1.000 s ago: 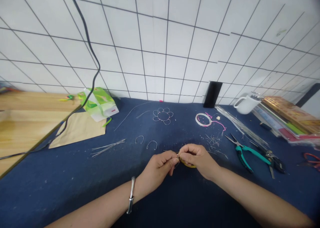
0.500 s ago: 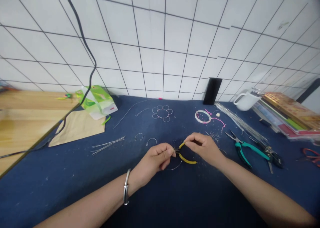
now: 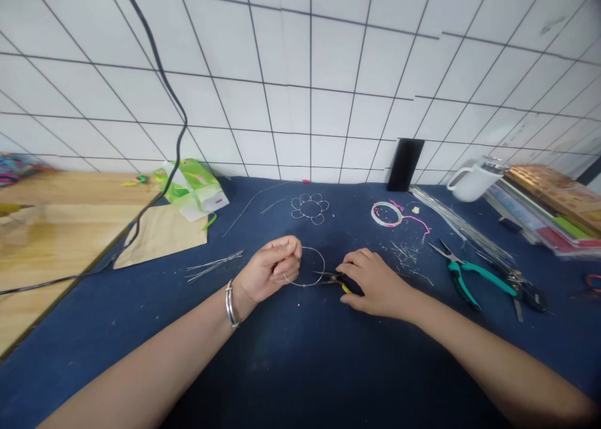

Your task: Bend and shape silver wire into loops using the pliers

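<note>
My left hand (image 3: 272, 263) is closed, its fingertips pinching a thin wire ring (image 3: 323, 265) that stands out to the right. A tiny pink bead (image 3: 304, 285) sits on the ring's lower edge. My right hand (image 3: 373, 282) curls over the yellow handles of small pliers (image 3: 334, 279) that lie low over the cloth. The pliers' dark jaws point left and overlap the ring in view; whether they touch it I cannot tell. A loose pink bead (image 3: 299, 304) lies just below. Beyond the hands rests a flower-shaped wire piece (image 3: 310, 209) with several loops.
On the blue cloth (image 3: 263, 366) are straight wires (image 3: 215, 266), a white coil with pink cord (image 3: 386, 214), wire scraps (image 3: 406, 253), teal-handled pliers (image 3: 469, 275) and a wire bundle (image 3: 460, 219). A black phone-like slab (image 3: 404, 165) and white mug (image 3: 472, 181) stand behind.
My left hand has moved up and left from the pliers, bringing the wire ring into view. My right hand has gone from pinching one handle to covering the handles. The view has shifted slightly.
</note>
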The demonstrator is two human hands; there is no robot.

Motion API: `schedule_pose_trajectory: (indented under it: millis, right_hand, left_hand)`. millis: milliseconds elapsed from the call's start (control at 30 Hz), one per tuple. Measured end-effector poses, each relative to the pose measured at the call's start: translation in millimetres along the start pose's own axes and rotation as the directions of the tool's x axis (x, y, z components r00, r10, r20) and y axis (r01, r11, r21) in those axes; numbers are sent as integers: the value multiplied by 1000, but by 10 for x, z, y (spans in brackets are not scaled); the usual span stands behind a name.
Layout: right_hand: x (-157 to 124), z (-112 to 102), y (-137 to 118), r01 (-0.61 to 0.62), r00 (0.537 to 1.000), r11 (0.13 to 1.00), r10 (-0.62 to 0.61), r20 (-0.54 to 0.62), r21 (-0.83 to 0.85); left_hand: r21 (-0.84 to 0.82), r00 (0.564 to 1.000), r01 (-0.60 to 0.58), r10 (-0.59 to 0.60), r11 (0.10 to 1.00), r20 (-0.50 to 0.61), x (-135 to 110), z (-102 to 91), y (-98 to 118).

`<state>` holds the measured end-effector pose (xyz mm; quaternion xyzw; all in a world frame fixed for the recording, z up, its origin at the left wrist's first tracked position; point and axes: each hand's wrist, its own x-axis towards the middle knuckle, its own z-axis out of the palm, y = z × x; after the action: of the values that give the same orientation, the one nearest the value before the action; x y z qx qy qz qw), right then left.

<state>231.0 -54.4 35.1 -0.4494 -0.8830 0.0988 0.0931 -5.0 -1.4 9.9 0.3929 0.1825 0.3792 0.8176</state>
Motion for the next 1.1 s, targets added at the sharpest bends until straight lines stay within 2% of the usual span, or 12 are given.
schedule_pose_trajectory:
  millis: [133,267,333,400,467,533,600,733,867,1000,1100]
  right_hand:
    - [17,65,20,-14,999,997,11,-41,-72]
    - [46,103,72,-112,971,985,79,-225,-134]
    - [62,106,29,-72,964,993,46,-263,-91]
    - [85,117,-88,70,972,997,-74,-222,-30]
    - [117,145,-258,230,960,973,-231,-159,-24]
    - [157,188,-439,333,933,938,-343,-108,-101]
    - [199,236,-592,380,916,901,-398,-49,-210]
    - [273,311,-796,393,913,832,-405,57,-391]
    - [334,353,-946,376,923,795,-369,111,-476]
    - [363,347,-992,352,934,810,-337,119,-469]
    - [306,248,-887,369,929,863,-357,100,-345]
  left_hand:
    - [-5,1000,-4,4,1000,5,0,5,-7]
    - [-20,999,-40,39,999,-30,5,-2,-11]
    - [-35,995,-81,79,996,-60,12,-11,-2]
    - [-50,988,-127,122,991,-95,17,-16,10]
    - [-61,978,-172,163,983,-128,18,-16,21]
    - [-67,967,-211,199,975,-157,16,-9,27]
    - [-66,958,-238,224,969,-177,10,1,25]
    - [-45,949,-259,245,965,-197,-4,14,5]
    - [-1,938,-271,264,962,-222,-14,23,-7]
    - [66,924,-286,294,956,-243,-16,33,-1]
    - [126,923,-275,298,953,-244,-11,43,-3]
